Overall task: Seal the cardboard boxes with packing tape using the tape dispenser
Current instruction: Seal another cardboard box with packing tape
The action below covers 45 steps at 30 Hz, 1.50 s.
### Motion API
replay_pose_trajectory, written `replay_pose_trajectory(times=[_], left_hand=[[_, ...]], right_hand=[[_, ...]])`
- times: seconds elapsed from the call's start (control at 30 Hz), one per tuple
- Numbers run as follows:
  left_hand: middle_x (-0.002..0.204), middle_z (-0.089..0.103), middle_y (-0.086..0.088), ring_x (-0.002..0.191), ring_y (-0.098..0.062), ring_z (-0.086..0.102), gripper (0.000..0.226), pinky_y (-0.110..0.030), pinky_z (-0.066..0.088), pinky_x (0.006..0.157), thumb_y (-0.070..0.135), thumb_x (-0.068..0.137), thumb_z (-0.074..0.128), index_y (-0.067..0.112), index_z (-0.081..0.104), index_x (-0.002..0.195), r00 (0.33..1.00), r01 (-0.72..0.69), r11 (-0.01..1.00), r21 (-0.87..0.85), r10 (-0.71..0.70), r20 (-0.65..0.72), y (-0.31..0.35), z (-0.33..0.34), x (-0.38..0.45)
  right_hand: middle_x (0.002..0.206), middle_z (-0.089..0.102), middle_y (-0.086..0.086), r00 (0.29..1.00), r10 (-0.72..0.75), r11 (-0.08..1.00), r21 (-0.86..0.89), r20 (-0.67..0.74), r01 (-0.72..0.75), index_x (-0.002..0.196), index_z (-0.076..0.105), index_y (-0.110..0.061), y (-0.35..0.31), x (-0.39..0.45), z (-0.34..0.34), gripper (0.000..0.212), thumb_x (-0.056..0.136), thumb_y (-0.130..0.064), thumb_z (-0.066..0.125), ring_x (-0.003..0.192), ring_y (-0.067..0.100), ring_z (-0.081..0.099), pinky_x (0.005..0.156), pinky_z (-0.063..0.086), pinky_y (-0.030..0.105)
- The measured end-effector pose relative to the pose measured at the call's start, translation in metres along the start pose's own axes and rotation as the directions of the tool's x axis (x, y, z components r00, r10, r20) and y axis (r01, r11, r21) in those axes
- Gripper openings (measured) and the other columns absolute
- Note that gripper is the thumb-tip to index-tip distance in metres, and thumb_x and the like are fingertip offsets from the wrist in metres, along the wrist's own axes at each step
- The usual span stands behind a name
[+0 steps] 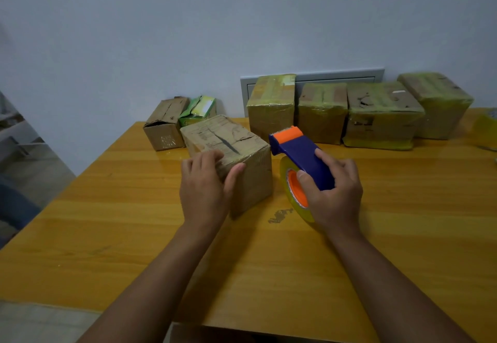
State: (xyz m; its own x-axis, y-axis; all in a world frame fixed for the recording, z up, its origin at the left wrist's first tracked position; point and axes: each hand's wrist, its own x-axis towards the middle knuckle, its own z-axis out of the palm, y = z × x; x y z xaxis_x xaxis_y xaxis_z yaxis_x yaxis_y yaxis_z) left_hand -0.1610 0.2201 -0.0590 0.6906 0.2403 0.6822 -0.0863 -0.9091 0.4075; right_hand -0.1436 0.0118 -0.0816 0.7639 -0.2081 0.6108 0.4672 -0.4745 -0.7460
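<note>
Cardboard box [231, 154], brown and creased, sits on the yellow wooden table [107, 235] just in front of you; take it as the reference. Its top flaps look closed but show no clear strip over the seam, though gloss and blur make this uncertain.

Step in hand, by judgement: steadying the box and bringing the tape dispenser [301, 154] to it. Next move calls for setting the orange toothed end on the box's near face, sticking the tape's free end, then pulling across the seam.

Your left hand [204, 184] clasps the box's near corner, fingers curled over the top edge, thumb on the side face. Your right hand [333, 189] grips the blue dispenser body just right of the box, thumb on the orange hub of the tape roll [289, 194].

Behind the box to the right: four boxes [382, 116] wrapped in yellowish tape, in a row. Behind to the left: a small open carton [164, 124] and a green packet [199, 109].
</note>
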Motion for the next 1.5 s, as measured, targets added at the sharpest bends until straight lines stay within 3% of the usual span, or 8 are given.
replay_pose_trajectory(times=[0.3, 0.47, 0.67, 0.8, 0.9, 1.07, 1.3, 1.5], left_hand=[[0.102, 0.063, 0.003, 0.096, -0.006, 0.036, 0.033, -0.028, 0.037, 0.071, 0.043, 0.094, 0.049, 0.016, 0.062, 0.107, 0.991, -0.128, 0.984, -0.124, 0.130, 0.006, -0.017, -0.008, 0.000], [0.106, 0.054, 0.017, 0.097, -0.005, 0.040, 0.038, -0.030, 0.046, 0.064, 0.048, 0.091, 0.051, 0.019, 0.060, 0.114, 0.995, -0.084, 0.967, -0.241, 0.095, 0.034, -0.019, -0.009, 0.001], [0.111, 0.057, 0.018, 0.104, -0.006, 0.044, 0.032, -0.027, 0.046, 0.073, 0.048, 0.090, 0.053, 0.024, 0.058, 0.110, 0.994, -0.057, 0.950, -0.308, 0.082, 0.068, -0.025, -0.009, 0.001], [0.115, 0.057, 0.022, 0.106, -0.005, 0.043, 0.030, -0.021, 0.042, 0.073, 0.050, 0.089, 0.054, 0.031, 0.056, 0.111, 0.986, -0.097, 0.947, -0.306, 0.134, 0.100, -0.036, -0.013, 0.002], [0.119, 0.054, 0.030, 0.108, -0.006, 0.044, 0.024, -0.027, 0.045, 0.076, 0.051, 0.088, 0.053, 0.034, 0.056, 0.105, 0.971, -0.086, 0.934, -0.346, 0.156, 0.180, -0.039, -0.018, 0.009], [0.121, 0.061, 0.026, 0.110, -0.013, 0.050, 0.025, -0.043, 0.050, 0.083, 0.045, 0.090, 0.052, 0.029, 0.065, 0.104, 0.947, -0.098, 0.905, -0.414, 0.213, 0.241, -0.051, -0.026, 0.020], [0.114, 0.062, 0.025, 0.107, -0.010, 0.051, 0.013, -0.033, 0.048, 0.082, 0.032, 0.090, 0.059, 0.030, 0.064, 0.103, 0.968, -0.106, 0.896, -0.430, 0.193, 0.163, -0.045, -0.020, 0.017], [0.119, 0.062, 0.019, 0.117, -0.011, 0.054, 0.008, -0.011, 0.038, 0.089, 0.024, 0.094, 0.057, 0.026, 0.061, 0.100, 0.978, -0.160, 0.920, -0.359, 0.198, 0.072, -0.038, -0.018, 0.005]], right_hand=[[0.112, 0.043, -0.002, 1.000, 0.007, 1.000, 0.012, -0.007, -0.007, 0.130, 0.059, -0.013, 0.000, 0.000, 0.001, 0.062, 0.078, -0.048, 0.065, 0.089, 0.005, 0.048, 0.064, 0.039, 0.007], [0.113, 0.042, -0.003, 1.000, 0.012, 1.000, 0.023, -0.008, -0.011, 0.131, 0.058, -0.014, 0.000, 0.000, 0.000, 0.060, 0.078, -0.042, 0.066, 0.092, -0.003, 0.049, 0.062, 0.039, 0.004], [0.112, 0.043, -0.002, 1.000, -0.008, 1.000, 0.021, -0.011, 0.009, 0.130, 0.058, -0.013, 0.000, 0.000, 0.000, 0.066, 0.077, -0.052, 0.061, 0.092, 0.005, 0.048, 0.061, 0.040, 0.004], [0.111, 0.044, 0.000, 1.000, -0.018, 1.000, 0.025, -0.016, 0.019, 0.129, 0.059, -0.012, 0.002, 0.000, 0.001, 0.060, 0.079, -0.044, 0.066, 0.088, 0.001, 0.048, 0.065, 0.043, 0.001], [0.112, 0.044, 0.000, 1.000, -0.014, 1.000, 0.022, -0.013, 0.015, 0.130, 0.059, -0.012, 0.002, 0.000, 0.001, 0.062, 0.079, -0.046, 0.065, 0.090, 0.005, 0.048, 0.065, 0.042, 0.000], [0.112, 0.043, -0.001, 1.000, -0.014, 0.999, 0.041, -0.011, 0.014, 0.130, 0.058, -0.013, 0.002, 0.000, 0.001, 0.066, 0.077, -0.054, 0.059, 0.092, -0.005, 0.049, 0.066, 0.043, 0.000], [0.112, 0.044, 0.000, 1.000, -0.017, 0.999, 0.049, -0.014, 0.018, 0.130, 0.058, -0.011, 0.002, 0.000, 0.001, 0.066, 0.078, -0.053, 0.058, 0.095, -0.009, 0.048, 0.067, 0.043, 0.000], [0.112, 0.043, 0.000, 0.999, -0.028, 0.998, 0.048, -0.017, 0.029, 0.130, 0.058, -0.010, 0.002, 0.000, 0.001, 0.065, 0.079, -0.051, 0.059, 0.095, -0.009, 0.048, 0.067, 0.042, 0.000]])
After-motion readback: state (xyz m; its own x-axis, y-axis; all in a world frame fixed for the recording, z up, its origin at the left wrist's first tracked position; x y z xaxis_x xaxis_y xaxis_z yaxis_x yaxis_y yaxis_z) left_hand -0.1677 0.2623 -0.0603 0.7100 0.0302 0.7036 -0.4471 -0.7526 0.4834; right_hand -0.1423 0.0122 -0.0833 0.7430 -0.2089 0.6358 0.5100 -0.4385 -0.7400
